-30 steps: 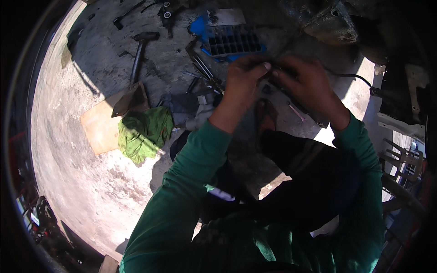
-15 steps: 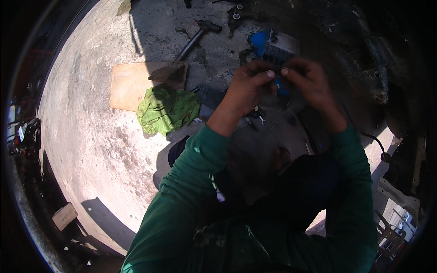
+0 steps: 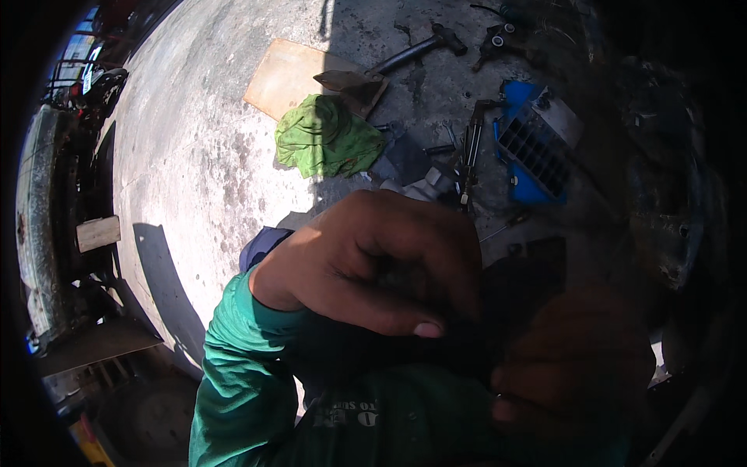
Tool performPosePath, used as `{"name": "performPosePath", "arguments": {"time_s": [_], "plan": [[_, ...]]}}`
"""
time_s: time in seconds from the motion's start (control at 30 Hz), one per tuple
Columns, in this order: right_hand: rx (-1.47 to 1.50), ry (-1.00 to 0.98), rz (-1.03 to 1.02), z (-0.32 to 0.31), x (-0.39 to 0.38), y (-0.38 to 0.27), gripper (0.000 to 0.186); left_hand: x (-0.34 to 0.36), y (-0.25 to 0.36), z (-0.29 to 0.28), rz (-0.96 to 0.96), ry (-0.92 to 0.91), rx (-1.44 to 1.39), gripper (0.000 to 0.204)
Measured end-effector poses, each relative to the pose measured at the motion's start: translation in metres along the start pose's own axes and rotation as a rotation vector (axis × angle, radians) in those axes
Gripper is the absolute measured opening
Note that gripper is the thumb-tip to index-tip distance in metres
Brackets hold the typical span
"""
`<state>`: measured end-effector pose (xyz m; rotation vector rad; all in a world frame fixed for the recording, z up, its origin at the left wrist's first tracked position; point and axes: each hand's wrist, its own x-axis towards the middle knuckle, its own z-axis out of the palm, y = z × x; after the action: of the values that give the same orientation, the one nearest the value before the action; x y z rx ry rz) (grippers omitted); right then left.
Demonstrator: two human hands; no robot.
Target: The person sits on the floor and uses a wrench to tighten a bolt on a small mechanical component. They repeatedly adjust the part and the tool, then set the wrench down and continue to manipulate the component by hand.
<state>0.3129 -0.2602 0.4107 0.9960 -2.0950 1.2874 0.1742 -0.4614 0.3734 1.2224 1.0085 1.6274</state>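
Note:
Close in front of my body, my left hand (image 3: 381, 261) is raised with its fingers curled over and the thumb pointing right. Its fingertips fade into shadow, so whatever it may hold is hidden. My right hand (image 3: 572, 362) is in deep shade at the lower right, with fingers bent and thumb and finger close together; I cannot make out anything in them. Beyond the hands, a compartment box (image 3: 537, 148) with blue parts lies on the floor. Left of it are a ratchet-like long metal tool (image 3: 471, 152) and a bunched green rag (image 3: 327, 138).
A hammer (image 3: 420, 51) lies beyond the rag, by a brown cardboard sheet (image 3: 284, 74). A dark metal part (image 3: 498, 43) with round ends sits at the far right. A wood block (image 3: 99, 233) stands at the left, near a worn curved panel (image 3: 43, 226).
Both hands have come from above the compartment box back toward my body and moved apart. The view has turned, so the floor things appear shifted and the box is uncovered.

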Motion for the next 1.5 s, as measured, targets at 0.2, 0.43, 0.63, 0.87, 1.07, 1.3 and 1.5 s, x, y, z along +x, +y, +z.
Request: {"name": "performPosePath", "arguments": {"time_s": [0.2,0.43,0.63,0.87,1.07,1.3,1.5], "plan": [[-0.176,-0.008,0.164,-0.007,-0.019,-0.001,0.02,0.007,0.032,0.011,-0.496,0.221,-0.101,0.02],[-0.432,0.064,0.271,-0.006,-0.039,0.043,0.019,0.031,0.012,0.008,-0.804,0.4,-0.11,0.027],[-0.39,0.076,0.42,-0.009,-0.058,0.047,0.015,0.048,-0.019,0.003,-0.768,0.34,-0.072,0.025],[-0.361,0.097,0.542,-0.009,-0.075,0.046,0.011,0.062,-0.055,-0.002,-0.766,0.275,-0.118,0.021],[-0.329,0.183,0.531,-0.008,-0.086,0.051,0.012,0.069,-0.067,0.003,-0.782,0.273,-0.233,0.02],[-0.324,0.209,0.521,-0.006,-0.09,0.05,0.011,0.068,-0.071,-0.001,-0.775,0.247,-0.259,0.022],[-0.314,0.236,0.524,-0.005,-0.089,0.051,0.01,0.067,-0.073,-0.001,-0.773,0.241,-0.318,0.022]]}}
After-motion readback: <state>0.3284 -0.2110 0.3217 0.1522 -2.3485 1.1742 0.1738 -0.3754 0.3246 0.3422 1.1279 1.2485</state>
